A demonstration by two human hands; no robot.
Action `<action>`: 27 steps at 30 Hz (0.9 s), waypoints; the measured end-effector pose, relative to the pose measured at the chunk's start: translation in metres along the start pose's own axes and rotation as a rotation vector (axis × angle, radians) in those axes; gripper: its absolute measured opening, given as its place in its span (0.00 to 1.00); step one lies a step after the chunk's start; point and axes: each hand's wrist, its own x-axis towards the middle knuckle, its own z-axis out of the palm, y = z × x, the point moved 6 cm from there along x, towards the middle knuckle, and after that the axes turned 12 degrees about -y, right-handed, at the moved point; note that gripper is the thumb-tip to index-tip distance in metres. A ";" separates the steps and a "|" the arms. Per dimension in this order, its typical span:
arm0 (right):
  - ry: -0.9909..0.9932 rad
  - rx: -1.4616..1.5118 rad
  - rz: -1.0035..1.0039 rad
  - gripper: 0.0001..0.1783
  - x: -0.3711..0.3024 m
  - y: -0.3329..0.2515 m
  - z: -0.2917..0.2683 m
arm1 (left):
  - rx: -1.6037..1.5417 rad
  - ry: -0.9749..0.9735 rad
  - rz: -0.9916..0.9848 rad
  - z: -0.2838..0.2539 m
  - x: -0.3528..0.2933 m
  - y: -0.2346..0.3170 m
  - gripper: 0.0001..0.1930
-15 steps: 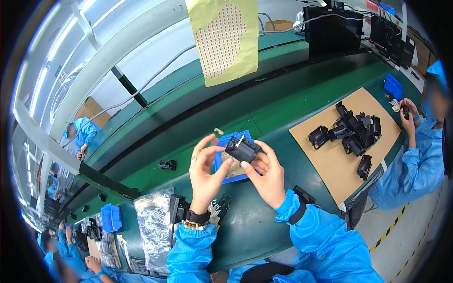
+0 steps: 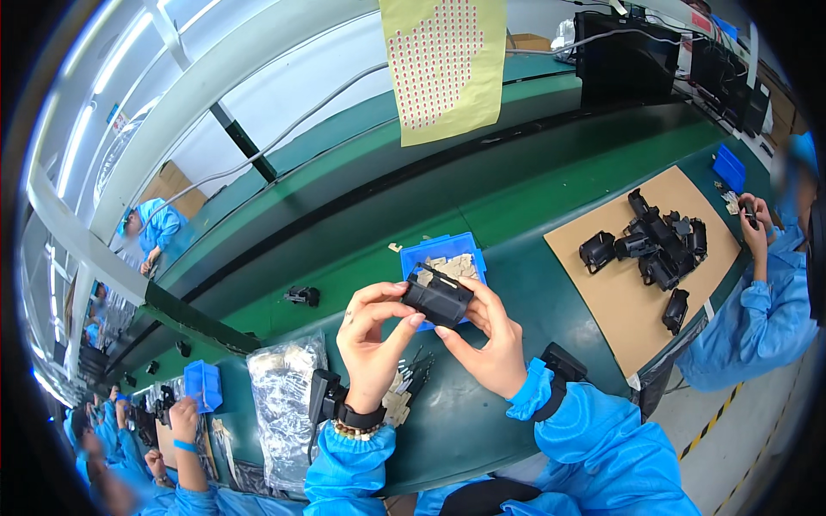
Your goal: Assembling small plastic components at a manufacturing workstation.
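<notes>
A black plastic housing (image 2: 439, 297) is held up between my two hands, over the near edge of a blue bin (image 2: 416, 254). My left hand (image 2: 376, 342) pinches its left end between thumb and fingers. My right hand (image 2: 486, 340) grips the right end, with the thumb at the lower edge. Small beige pieces (image 2: 454, 266) fill the bin behind the housing. More beige strips (image 2: 397, 404) and thin dark pieces (image 2: 419, 371) lie on the green table beside my left wrist.
Several black housings (image 2: 658, 249) sit on a brown cardboard sheet (image 2: 594, 301) at the right, near a co-worker (image 2: 757, 301). Clear plastic bags (image 2: 280, 413) lie left of my arm. Beyond the table runs a green belt (image 2: 361, 279) carrying a black part (image 2: 303, 296). Other workers sit at lower left.
The housing has come lower and nearer to me and is turned, so more of the bin shows behind it. The whole view has shifted slightly. Both hands keep hold.
</notes>
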 end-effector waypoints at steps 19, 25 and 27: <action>-0.078 0.041 -0.017 0.38 -0.010 -0.006 0.011 | -0.097 0.220 0.046 -0.001 -0.016 0.008 0.16; -0.088 0.053 -0.014 0.39 -0.008 -0.010 0.008 | -0.202 0.137 -0.070 -0.005 -0.010 0.008 0.24; -0.125 0.053 -0.011 0.39 -0.006 -0.010 0.008 | -0.132 -0.143 -0.113 -0.008 -0.008 0.003 0.31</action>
